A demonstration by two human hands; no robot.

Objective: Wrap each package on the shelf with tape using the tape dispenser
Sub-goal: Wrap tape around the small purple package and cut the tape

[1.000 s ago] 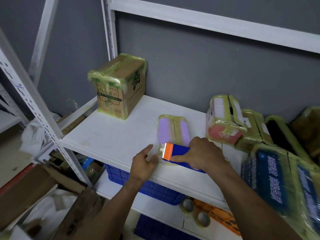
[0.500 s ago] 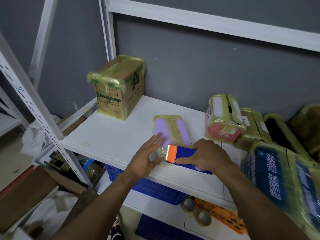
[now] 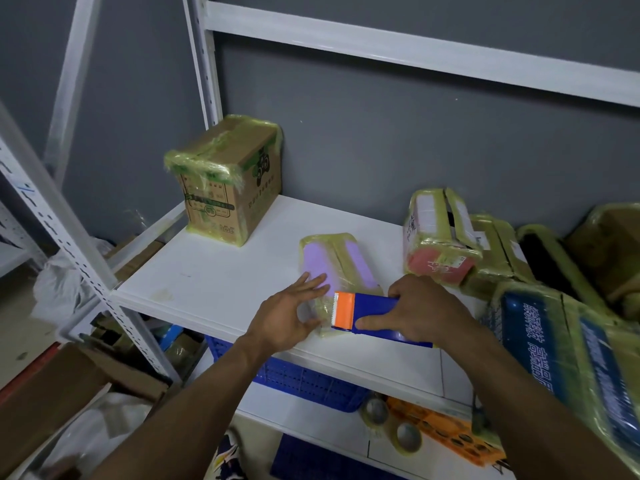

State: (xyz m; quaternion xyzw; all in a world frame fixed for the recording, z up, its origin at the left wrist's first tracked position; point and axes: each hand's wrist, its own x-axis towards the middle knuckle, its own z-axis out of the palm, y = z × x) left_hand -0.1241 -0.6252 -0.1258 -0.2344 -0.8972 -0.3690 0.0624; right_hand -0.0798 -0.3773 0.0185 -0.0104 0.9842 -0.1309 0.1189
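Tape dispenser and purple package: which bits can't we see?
Head view:
tape dispenser: its rear end is hidden under the right hand.
purple package: near end covered by the left hand and the dispenser.
blue package: cut off by the right edge.

A white metal shelving unit (image 3: 204,64) stands against a matte grey wall (image 3: 381,150). Its perforated front upright (image 3: 69,237) slants across the left of the frame, and a crossbeam (image 3: 415,60) runs overhead. The white shelf board (image 3: 221,278) shows faint smudges near its front edge. A lower board (image 3: 311,427) sits beneath it, with a blue plastic crate (image 3: 304,379) between the two. Brown cardboard (image 3: 45,403) and a white plastic bag (image 3: 57,289) lie on the pale floor (image 3: 17,323) at left. The light is dim and even.
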